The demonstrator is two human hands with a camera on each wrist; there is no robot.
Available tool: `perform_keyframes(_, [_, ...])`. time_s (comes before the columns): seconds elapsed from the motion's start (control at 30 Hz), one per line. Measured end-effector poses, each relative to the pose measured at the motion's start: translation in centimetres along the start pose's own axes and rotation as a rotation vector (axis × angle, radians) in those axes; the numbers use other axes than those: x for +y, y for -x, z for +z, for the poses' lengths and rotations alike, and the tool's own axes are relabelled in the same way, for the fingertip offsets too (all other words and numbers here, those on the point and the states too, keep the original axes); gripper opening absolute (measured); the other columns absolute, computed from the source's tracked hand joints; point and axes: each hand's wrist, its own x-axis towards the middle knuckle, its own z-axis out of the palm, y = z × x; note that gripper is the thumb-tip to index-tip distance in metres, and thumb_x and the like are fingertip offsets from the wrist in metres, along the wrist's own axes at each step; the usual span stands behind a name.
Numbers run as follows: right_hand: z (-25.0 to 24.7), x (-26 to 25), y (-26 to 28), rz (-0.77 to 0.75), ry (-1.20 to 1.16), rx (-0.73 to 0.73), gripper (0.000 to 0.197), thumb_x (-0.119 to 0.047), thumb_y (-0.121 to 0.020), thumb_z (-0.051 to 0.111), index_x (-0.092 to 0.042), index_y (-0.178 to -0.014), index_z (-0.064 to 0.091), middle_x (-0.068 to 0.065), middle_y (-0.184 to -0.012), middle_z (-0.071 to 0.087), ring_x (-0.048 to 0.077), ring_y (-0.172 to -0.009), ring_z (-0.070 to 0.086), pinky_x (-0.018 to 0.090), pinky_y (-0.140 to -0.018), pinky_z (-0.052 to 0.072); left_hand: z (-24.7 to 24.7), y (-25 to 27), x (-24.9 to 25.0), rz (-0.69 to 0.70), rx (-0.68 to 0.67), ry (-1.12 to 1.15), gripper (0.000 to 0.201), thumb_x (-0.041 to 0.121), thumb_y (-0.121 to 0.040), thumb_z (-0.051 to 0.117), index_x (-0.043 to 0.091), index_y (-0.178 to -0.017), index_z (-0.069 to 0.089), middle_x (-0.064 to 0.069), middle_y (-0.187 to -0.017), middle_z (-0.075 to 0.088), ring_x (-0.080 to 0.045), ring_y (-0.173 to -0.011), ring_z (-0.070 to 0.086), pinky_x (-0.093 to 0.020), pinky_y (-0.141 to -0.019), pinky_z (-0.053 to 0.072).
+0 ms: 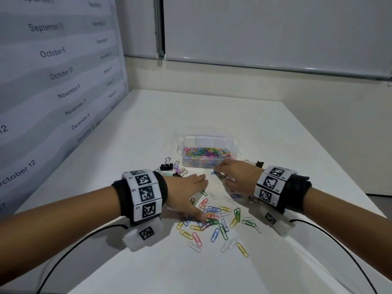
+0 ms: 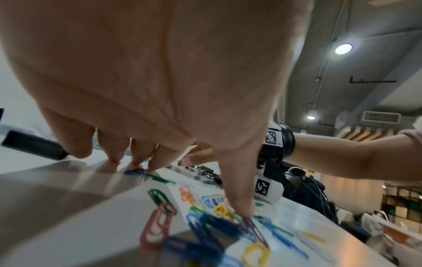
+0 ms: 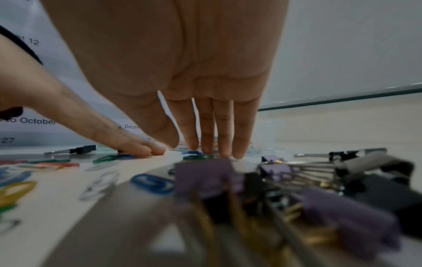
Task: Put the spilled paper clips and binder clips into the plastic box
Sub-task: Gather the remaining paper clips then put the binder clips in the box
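A clear plastic box (image 1: 233,152) holding many coloured paper clips stands mid-table. Spilled paper clips (image 1: 220,223) lie scattered in front of it. My left hand (image 1: 192,193) lies spread over their left side, fingertips on the table and thumb (image 2: 239,198) pressing on a heap of clips (image 2: 205,222). My right hand (image 1: 228,172) reaches down just before the box, straight fingers (image 3: 212,137) touching the table beside a blue and a green clip (image 3: 197,157). Neither hand holds anything. Binder clips (image 1: 167,166) lie left of the box, one (image 1: 259,164) right of it, and several purple and black ones (image 3: 308,189) under my right wrist.
A large dated wall chart (image 1: 53,71) stands along the table's left side. Black cables (image 1: 63,251) run from both wrists over the table's near part. The table's right edge (image 1: 339,166) drops off. A lowered blind (image 1: 275,28) hangs behind.
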Motion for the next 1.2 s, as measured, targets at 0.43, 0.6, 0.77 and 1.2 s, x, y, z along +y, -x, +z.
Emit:
perform_keyframes(0.43, [-0.5, -2.0, 5.5, -0.115, -0.13, -0.124, 0.034, -0.028, -0.083, 0.061, -0.024, -0.117, 0.059, 0.001, -0.11, 0.056, 0.014, -0.093, 0.055, 0.026, -0.085, 0.045, 2.7, 3.2, 0.8, 0.09, 0.113, 0.079, 0.103, 0.054, -0.074, 0.068, 0.021, -0.148, 0.004, 0.0, -0.153, 0.015, -0.017, -0.14, 0.015, -0.032, -0.117, 0.021])
perform_keyframes(0.6, [-1.1, -1.7, 6.9, -0.01, -0.108, -0.177, 0.086, -0.046, -0.059, 0.08, -0.03, -0.132, 0.038, -0.006, -0.117, 0.044, -0.003, -0.077, 0.043, 0.017, -0.069, 0.037, 2.7, 3.6, -0.1, -0.057, 0.155, 0.082, 0.106, 0.05, -0.066, 0.074, 0.03, -0.146, 0.008, 0.005, -0.132, 0.028, -0.014, -0.123, 0.035, -0.034, -0.102, 0.04])
perform_keyframes(0.77, [0.2, -2.2, 6.1, 0.028, -0.126, -0.239, 0.096, -0.047, -0.051, 0.085, -0.026, -0.13, 0.035, -0.008, -0.111, 0.037, 0.011, -0.097, 0.046, 0.027, -0.087, 0.045, 1.9, 2.8, 0.6, -0.057, 0.115, 0.173, 0.088, 0.041, -0.066, 0.078, 0.027, -0.137, 0.027, 0.006, -0.119, 0.031, -0.011, -0.1, 0.044, -0.022, -0.081, 0.04])
perform_keyframes(1.2, [0.6, -3.7, 2.7, 0.078, -0.365, -0.111, 0.03, -0.03, -0.065, 0.08, -0.023, -0.081, 0.056, -0.007, -0.075, 0.054, 0.008, -0.066, 0.048, 0.023, -0.062, 0.039, 1.6, -0.4, 1.6, 0.006, 0.298, 0.217, 0.023, 0.028, -0.075, 0.069, 0.017, -0.09, 0.055, 0.003, -0.081, 0.045, -0.017, -0.078, 0.045, -0.028, -0.071, 0.04])
